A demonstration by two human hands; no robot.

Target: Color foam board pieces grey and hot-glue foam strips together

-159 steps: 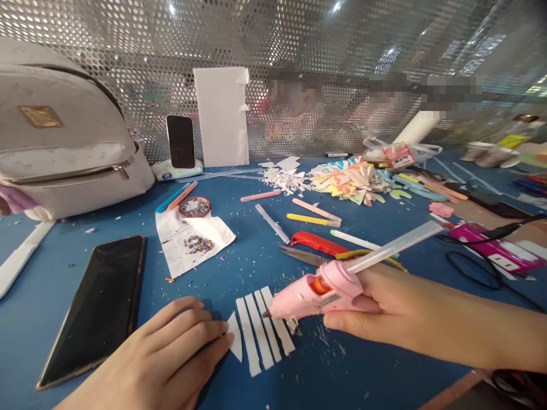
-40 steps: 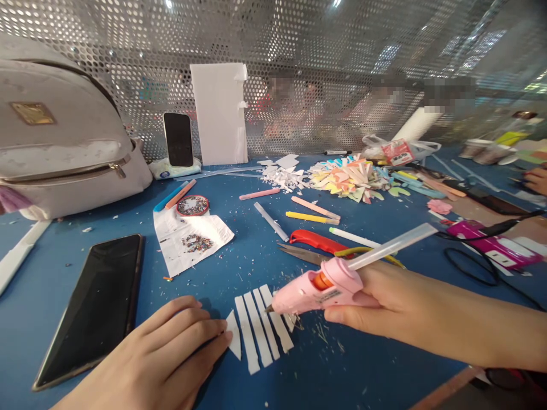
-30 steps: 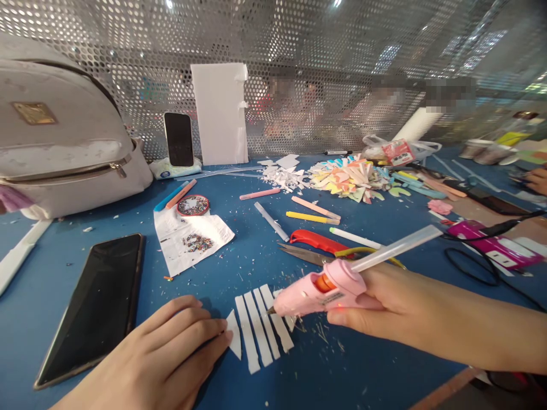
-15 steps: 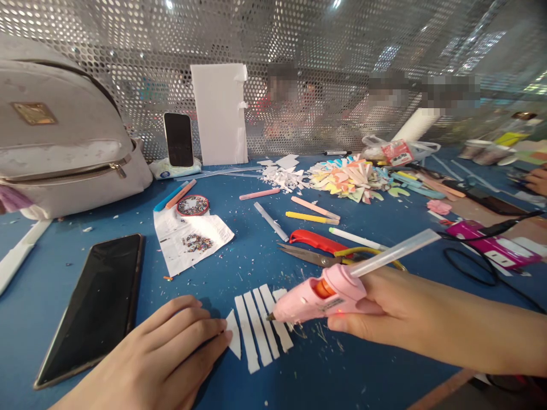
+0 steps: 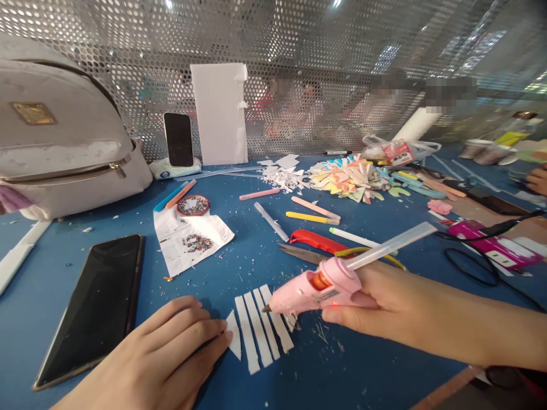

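My right hand [image 5: 376, 302] is wrapped round a pink glue gun [image 5: 316, 289] with a clear glue stick [image 5: 391, 246] jutting from its back. The gun's nozzle points left and is over the upper part of several white strips [image 5: 257, 330] lying side by side. I cannot tell whether the nozzle touches them. My left hand [image 5: 175, 341] lies on the table with its fingers extended, their tips touching the edge of the pointed white piece [image 5: 233, 335] at the left of the row. Scissors [image 5: 301, 252] and a red-handled tool [image 5: 318, 242] lie behind the gun.
Phone [image 5: 92, 307] lies at left, below a backpack [image 5: 64, 131]. Paper with colourful bits [image 5: 171, 250], loose markers [image 5: 311, 217], white scraps [image 5: 286, 177] and a coloured scrap pile [image 5: 346, 176] lie farther back. A black cable [image 5: 470, 265] and another person's hand [image 5: 537, 179] are at right.
My right hand and the glue gun have shifted slightly left and up, carrying the nozzle along the strips. My left hand has stayed in place.
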